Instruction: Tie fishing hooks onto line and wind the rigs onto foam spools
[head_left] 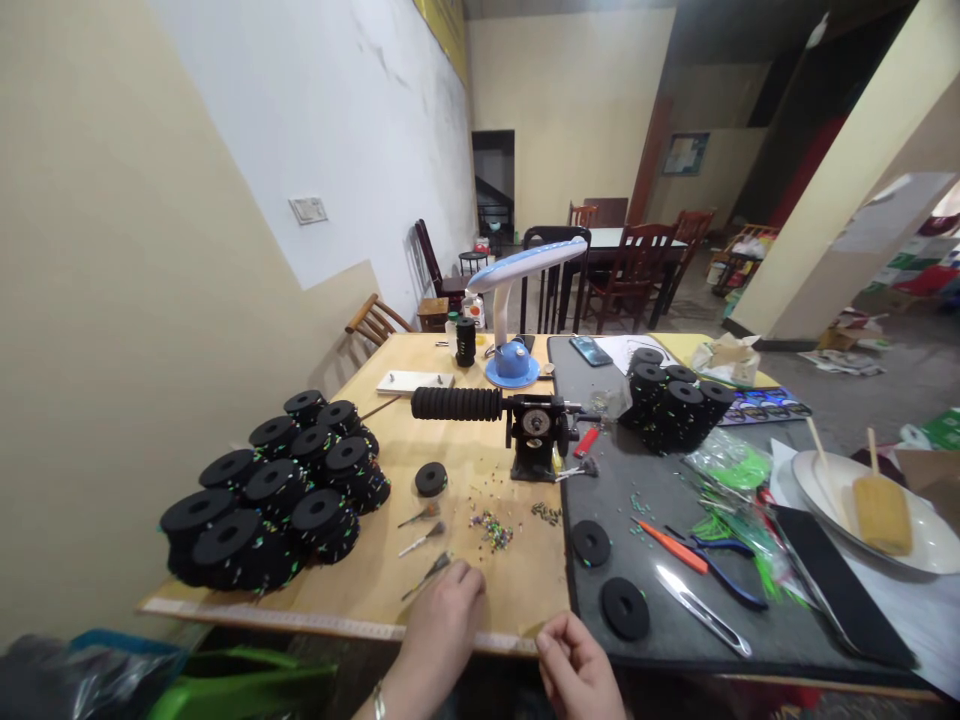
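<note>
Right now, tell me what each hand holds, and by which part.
Cannot be told: left hand lies by a thin metal tool, fingers hidden; right hand is curled, nothing visible in it.

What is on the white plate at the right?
A yellow bar on a stick and a second stick lie on the plate. What lies beneath the bar is covered.

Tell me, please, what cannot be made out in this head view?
Head view:
Left hand: its fingers hide whether it grips the small tool.
Right hand: curled fingers hide the palm; bottom edge cuts the wrist.
Beads: too small to tell shape.
Bags, bottom left: blurred, cut by the edge.
</note>
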